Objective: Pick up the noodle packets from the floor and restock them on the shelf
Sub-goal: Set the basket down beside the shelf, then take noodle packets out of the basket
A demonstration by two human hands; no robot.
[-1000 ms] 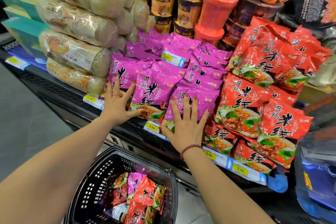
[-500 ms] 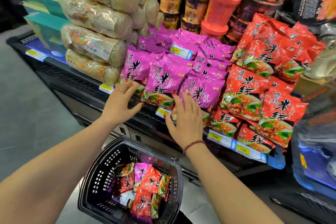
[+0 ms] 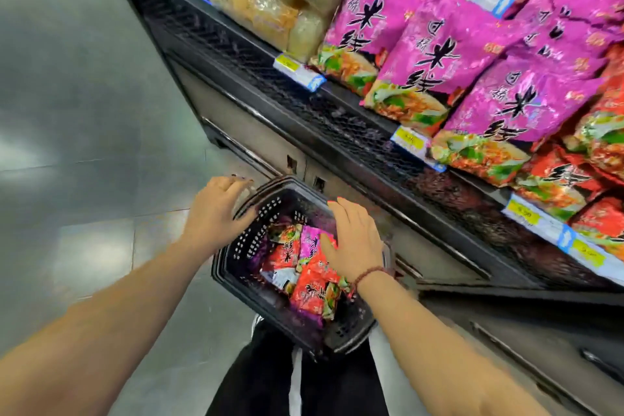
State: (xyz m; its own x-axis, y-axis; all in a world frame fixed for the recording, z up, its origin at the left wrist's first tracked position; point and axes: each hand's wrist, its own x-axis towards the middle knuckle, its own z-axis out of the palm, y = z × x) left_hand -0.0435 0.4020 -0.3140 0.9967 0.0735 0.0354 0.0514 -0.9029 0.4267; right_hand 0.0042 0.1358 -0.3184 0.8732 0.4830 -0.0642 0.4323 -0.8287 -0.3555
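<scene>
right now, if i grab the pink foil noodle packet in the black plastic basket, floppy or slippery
Probably floppy and crinkly: the pink foil noodle packet looks creased. Its glossy film may slip, so pinch an edge. Likely light, lying loose among others in the black plastic basket.

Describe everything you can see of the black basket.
The black basket looks like plastic, with rows of small holes in its walls and a thick rim. It stands on the grey floor close to the base of the shelf. Red and pink noodle packets lie jumbled inside. The left hand is at its far-left rim, contact unclear; the right hand hovers open over the packets.
</scene>
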